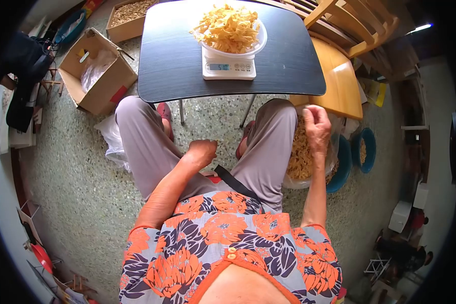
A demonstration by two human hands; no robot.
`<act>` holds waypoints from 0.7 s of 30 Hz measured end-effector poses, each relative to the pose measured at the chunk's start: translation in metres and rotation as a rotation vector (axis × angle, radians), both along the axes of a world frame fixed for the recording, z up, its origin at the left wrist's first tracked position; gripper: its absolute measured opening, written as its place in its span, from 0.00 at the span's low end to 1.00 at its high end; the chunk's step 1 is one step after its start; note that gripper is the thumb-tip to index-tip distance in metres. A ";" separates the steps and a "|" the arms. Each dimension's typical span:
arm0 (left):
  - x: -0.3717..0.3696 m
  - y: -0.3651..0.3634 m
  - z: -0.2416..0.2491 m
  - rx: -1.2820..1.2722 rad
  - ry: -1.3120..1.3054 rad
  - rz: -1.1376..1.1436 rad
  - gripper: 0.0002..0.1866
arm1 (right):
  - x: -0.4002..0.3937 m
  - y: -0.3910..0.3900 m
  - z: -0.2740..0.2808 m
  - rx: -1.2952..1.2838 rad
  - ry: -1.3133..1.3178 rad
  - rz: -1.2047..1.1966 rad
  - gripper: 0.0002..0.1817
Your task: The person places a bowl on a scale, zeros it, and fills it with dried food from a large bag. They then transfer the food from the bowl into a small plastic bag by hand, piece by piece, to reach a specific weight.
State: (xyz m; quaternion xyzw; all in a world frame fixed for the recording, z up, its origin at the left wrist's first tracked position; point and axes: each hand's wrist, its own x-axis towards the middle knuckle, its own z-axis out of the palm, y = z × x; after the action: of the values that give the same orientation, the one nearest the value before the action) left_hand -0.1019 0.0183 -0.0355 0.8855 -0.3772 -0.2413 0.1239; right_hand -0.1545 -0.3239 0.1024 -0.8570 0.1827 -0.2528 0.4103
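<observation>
A white digital scale [229, 70] stands on the dark table, its small display lit. On the scale rests a clear plastic bowl [261, 39] heaped with yellow dried strips [229, 28]. My left hand [202, 153] hovers between my knees, closed; whatever its fingers hold, if anything, is hidden. Beside my right knee, my right hand [317, 129] is raised with its fingers pinched together; what is between them is too small to make out. Just beneath and behind it sits a clear plastic bag [300, 183] full of similar yellow-brown dried pieces [300, 157].
The black table [177, 61] is in front of my knees, beside a wooden chair [339, 76]. Blue basins [342, 167] stand at the right. At the left are an opened cardboard box [99, 76], a plastic bag [114, 142] and a shallow carton [124, 31] of dried pieces.
</observation>
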 end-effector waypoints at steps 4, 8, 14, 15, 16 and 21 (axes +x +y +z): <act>0.000 0.001 0.006 0.007 -0.003 0.012 0.18 | 0.030 0.078 0.013 0.006 0.194 0.450 0.12; 0.001 0.008 0.002 0.008 -0.014 0.000 0.17 | 0.035 0.128 -0.070 -0.360 0.359 0.933 0.13; 0.013 0.054 0.112 -0.751 -0.153 0.294 0.12 | 0.018 0.169 -0.149 -0.513 0.729 0.939 0.14; 0.018 0.065 0.126 -0.921 -0.399 0.405 0.08 | 0.017 0.166 -0.150 -0.497 0.767 1.045 0.18; 0.013 0.077 0.135 -1.062 -0.343 0.743 0.05 | 0.017 0.164 -0.153 -0.477 0.800 1.162 0.22; 0.043 0.212 0.061 -1.440 -0.625 1.520 0.05 | 0.004 0.155 -0.146 -0.484 0.763 1.084 0.19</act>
State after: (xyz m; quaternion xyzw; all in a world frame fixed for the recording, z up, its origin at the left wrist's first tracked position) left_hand -0.0590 0.2304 0.0252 0.6294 0.2007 0.4109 0.6283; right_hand -0.1510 -0.1685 -0.0441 -0.9233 -0.2000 0.2715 0.1837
